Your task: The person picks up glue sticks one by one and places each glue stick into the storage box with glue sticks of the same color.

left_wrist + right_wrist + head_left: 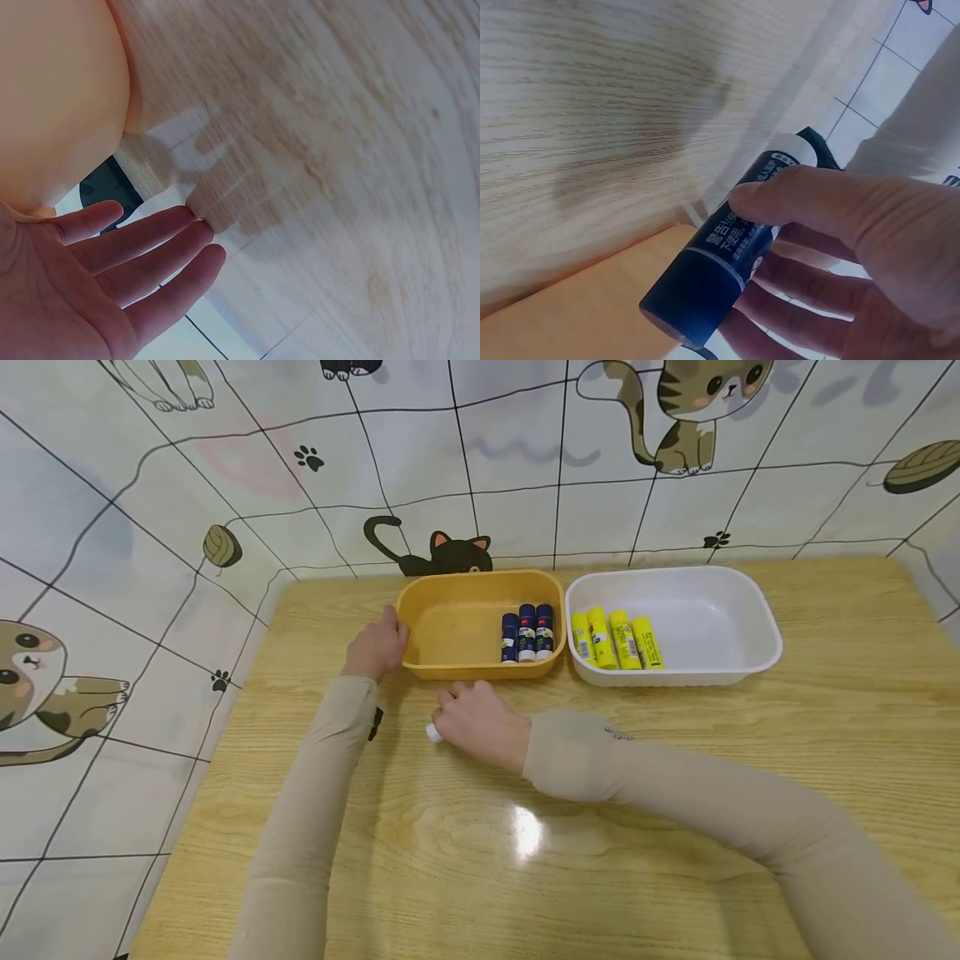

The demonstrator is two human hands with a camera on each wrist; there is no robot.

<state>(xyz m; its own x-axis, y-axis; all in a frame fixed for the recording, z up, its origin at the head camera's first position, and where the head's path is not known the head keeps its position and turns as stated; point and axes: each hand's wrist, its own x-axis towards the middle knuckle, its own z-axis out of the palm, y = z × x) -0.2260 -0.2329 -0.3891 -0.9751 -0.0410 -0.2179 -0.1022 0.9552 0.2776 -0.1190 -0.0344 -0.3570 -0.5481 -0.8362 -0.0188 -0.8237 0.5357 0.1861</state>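
My right hand [480,720] grips a glue stick [731,229] with a dark blue body, white lettering and a white end. It is just above the table in front of the yellow basket [480,672]; in the head view only the white end shows. My left hand [377,645] holds that basket's left rim, its thumb over the edge. In the left wrist view the thumb is hidden behind the wall and the other fingers [169,296] stretch out beside it. Three blue glue sticks [527,635] stand in the basket's right side.
A white basket [701,677] stands right beside the yellow one, with several yellow glue sticks [624,639] leaning along its left side. Both are on a wooden table [465,860] against a wall [517,522] of cat-patterned tiles.
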